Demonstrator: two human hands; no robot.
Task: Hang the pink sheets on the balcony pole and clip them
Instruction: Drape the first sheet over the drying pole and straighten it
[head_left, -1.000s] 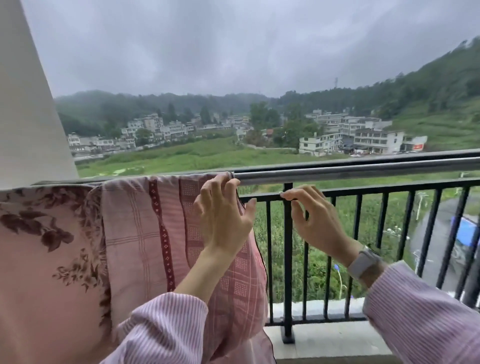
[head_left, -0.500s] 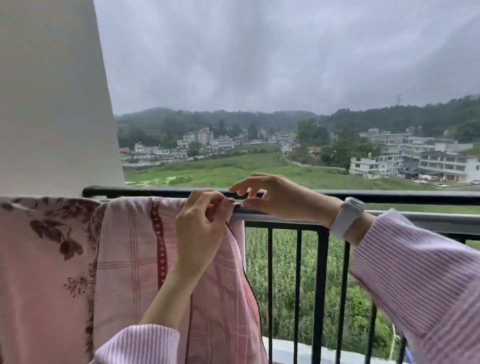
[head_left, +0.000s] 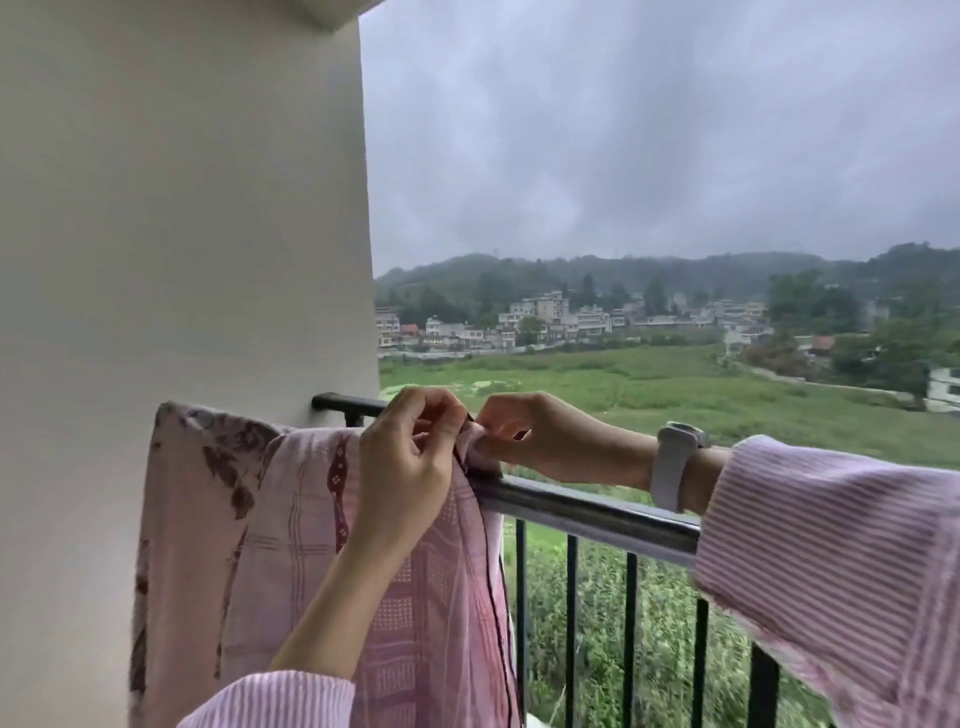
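Two pink sheets hang over the silver balcony pole (head_left: 587, 512). A floral pink sheet (head_left: 192, 519) hangs at the left beside the wall. A checked pink sheet (head_left: 426, 623) with a dark edge hangs to its right. My left hand (head_left: 408, 462) pinches the checked sheet's top right corner on the pole. My right hand (head_left: 530, 436) pinches the same corner from the right, fingertips touching the left hand's. No clip shows in either hand.
A white wall (head_left: 182, 208) stands at the left. A black railing (head_left: 571, 623) with vertical bars runs under and behind the pole. My right wrist wears a white watch (head_left: 672, 465). Beyond lie a green field and houses.
The view has swung up and to the left. My right hand has come from the railing onto the checked sheet's corner, meeting my left hand there.
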